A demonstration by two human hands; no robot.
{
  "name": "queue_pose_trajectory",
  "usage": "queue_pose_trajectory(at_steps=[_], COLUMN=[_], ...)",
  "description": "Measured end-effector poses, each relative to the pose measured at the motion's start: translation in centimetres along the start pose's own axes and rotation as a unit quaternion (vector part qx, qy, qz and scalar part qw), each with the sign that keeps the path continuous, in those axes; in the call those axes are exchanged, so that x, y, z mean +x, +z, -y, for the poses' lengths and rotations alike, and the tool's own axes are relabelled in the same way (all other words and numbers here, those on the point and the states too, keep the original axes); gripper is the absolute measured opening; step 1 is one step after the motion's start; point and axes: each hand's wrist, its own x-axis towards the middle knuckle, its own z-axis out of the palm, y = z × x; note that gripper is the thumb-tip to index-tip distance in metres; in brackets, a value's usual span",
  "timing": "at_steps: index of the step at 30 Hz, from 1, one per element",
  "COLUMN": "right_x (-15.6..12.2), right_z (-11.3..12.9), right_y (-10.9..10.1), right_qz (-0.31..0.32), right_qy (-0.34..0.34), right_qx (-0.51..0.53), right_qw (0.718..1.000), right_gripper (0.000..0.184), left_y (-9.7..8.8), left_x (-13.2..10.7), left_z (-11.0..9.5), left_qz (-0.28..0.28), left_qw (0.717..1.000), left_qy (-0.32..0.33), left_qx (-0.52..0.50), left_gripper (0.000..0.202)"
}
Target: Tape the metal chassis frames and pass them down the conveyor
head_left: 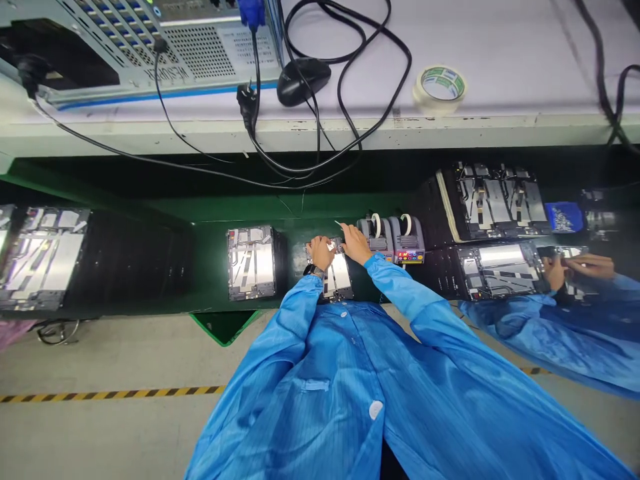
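An opened tablet back (338,277) with silver plates lies on the green conveyor belt (210,267) right in front of me. My left hand (320,252) rests on its upper left part, fingers curled down against it. My right hand (354,241) sits at its upper right corner and pinches a small white strip of tape (338,223) between the fingertips. Both arms wear blue smock sleeves, and a dark watch is on my left wrist.
Two grey tape dispensers (393,237) stand just right of my hands. Another open tablet (251,261) lies to the left, more at far left (43,257) and right (500,200). A co-worker's hands (580,267) work at the right. Above: computer case, mouse, cables, tape roll (440,85).
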Motion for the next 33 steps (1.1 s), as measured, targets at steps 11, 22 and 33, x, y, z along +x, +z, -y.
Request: queue_pose_trajectory(at_steps=[11, 22, 33], right_x=[1.5, 3.4, 4.9], right_z=[-1.1, -2.4, -1.3], right_y=[0.8, -0.1, 0.9], right_qz=[0.055, 0.109, 0.250], right_qy=[-0.050, 0.011, -0.035], right_qx=[-0.033, 0.093, 0.054], right_qw=[0.997, 0.990, 0.966], right_gripper=[0.081, 0.072, 0.091], left_y=[0.1, 0.0, -0.8], left_x=[0.1, 0.2, 1.9], left_z=[0.1, 0.2, -0.1], left_qz=[0.002, -0.001, 0.040], left_qw=[1.000, 1.000, 0.999], left_qy=[0.008, 0.002, -0.017], left_qx=[0.013, 0.010, 0.017], left_gripper=[0.019, 0.020, 0.027])
